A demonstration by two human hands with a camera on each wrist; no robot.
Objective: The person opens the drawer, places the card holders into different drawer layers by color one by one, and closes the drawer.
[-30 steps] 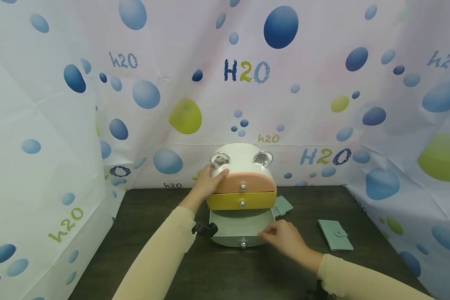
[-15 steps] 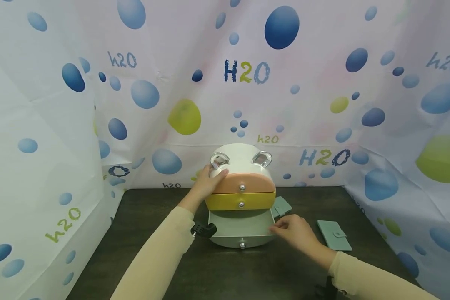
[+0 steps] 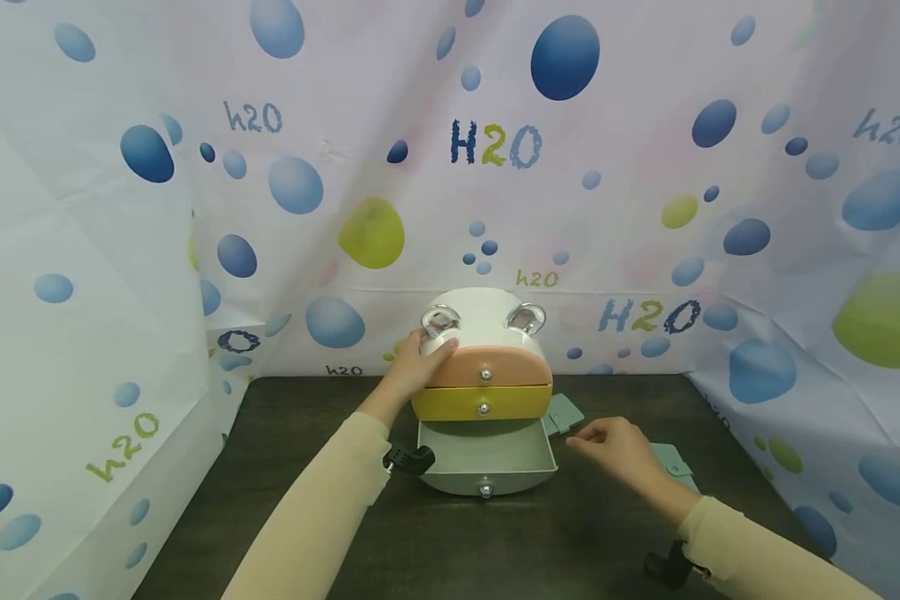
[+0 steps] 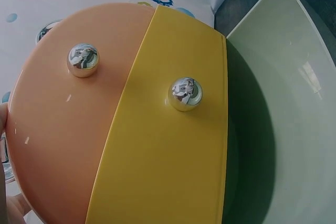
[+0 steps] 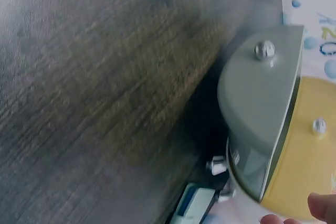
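A small storage box (image 3: 480, 310) with a white domed top and two silver ear-shaped loops stands on the dark table. Its peach drawer (image 3: 517, 367) and yellow drawer (image 4: 163, 129) are closed; the pale green bottom drawer (image 3: 487, 450) is pulled out with a bare inside. My left hand (image 3: 414, 367) grips the box's upper left side, thumb over the peach front's edge. To the right of the green drawer, apart from it, my right hand (image 3: 617, 450) hovers with loosely bent fingers and nothing between them. Some of its fingertips (image 5: 323, 205) show in the right wrist view.
A mint green snap-closure wallet (image 3: 565, 414) lies beside the box's right side. Another mint wallet (image 3: 673, 463) lies farther right, partly hidden behind my right hand. A patterned sheet (image 3: 480, 208) hangs behind and along both sides of the table.
My right hand has moved right, from the green drawer's front right corner to beyond its edge, now covering part of the farther wallet. The left hand and the box have stayed put.
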